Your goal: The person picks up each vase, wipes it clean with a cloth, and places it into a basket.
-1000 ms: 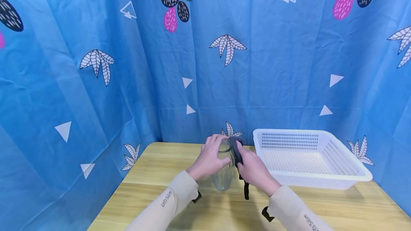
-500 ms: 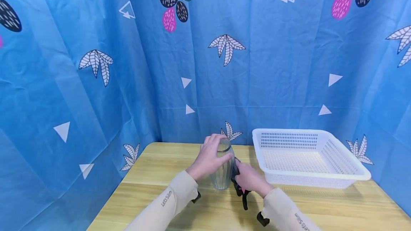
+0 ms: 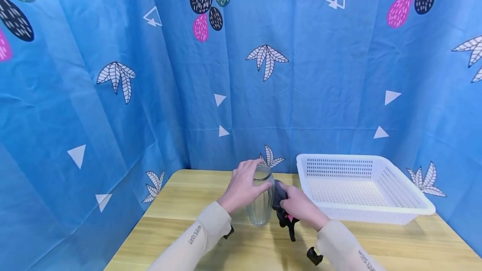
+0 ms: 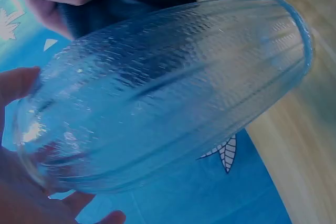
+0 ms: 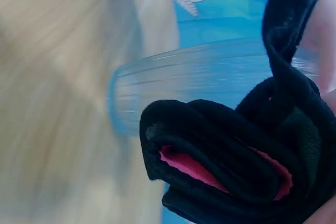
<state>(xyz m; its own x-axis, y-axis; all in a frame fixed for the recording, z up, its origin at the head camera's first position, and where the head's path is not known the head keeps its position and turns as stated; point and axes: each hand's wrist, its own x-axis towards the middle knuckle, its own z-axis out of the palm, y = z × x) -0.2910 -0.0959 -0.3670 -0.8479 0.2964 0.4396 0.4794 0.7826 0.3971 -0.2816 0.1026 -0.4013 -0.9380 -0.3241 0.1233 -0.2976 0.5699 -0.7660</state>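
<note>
My left hand (image 3: 244, 185) curls its fingers and thumb round the upper part of a glass vase (image 3: 257, 212); my right hand (image 3: 299, 207) grips a folded black cloth (image 5: 215, 129) just beside it, on the vase's right. The vase is clear and ribbed lengthwise, bulging through the body and tapering to a narrower base, with a finely rippled surface that catches small glints and takes on blue from the curtain (image 3: 324, 91). It is roughly upright over the table (image 3: 196, 189); I can't tell whether its base bears on the wood. The cloth looks soft and plush, rolled into thick layers with bright pink showing in the folds, and a loose strap-like band loops off it. Whether it touches the glass is unclear to me.

My left fingers partly hide the vase's rim, and some of them show only through the glass. From the right wrist, the bundle covers part of the vase, and my own hand is mostly cut off at the edge. Farther right sits a white plastic basket (image 3: 370, 210) with slotted walls. Pale grain runs across the tabletop.
</note>
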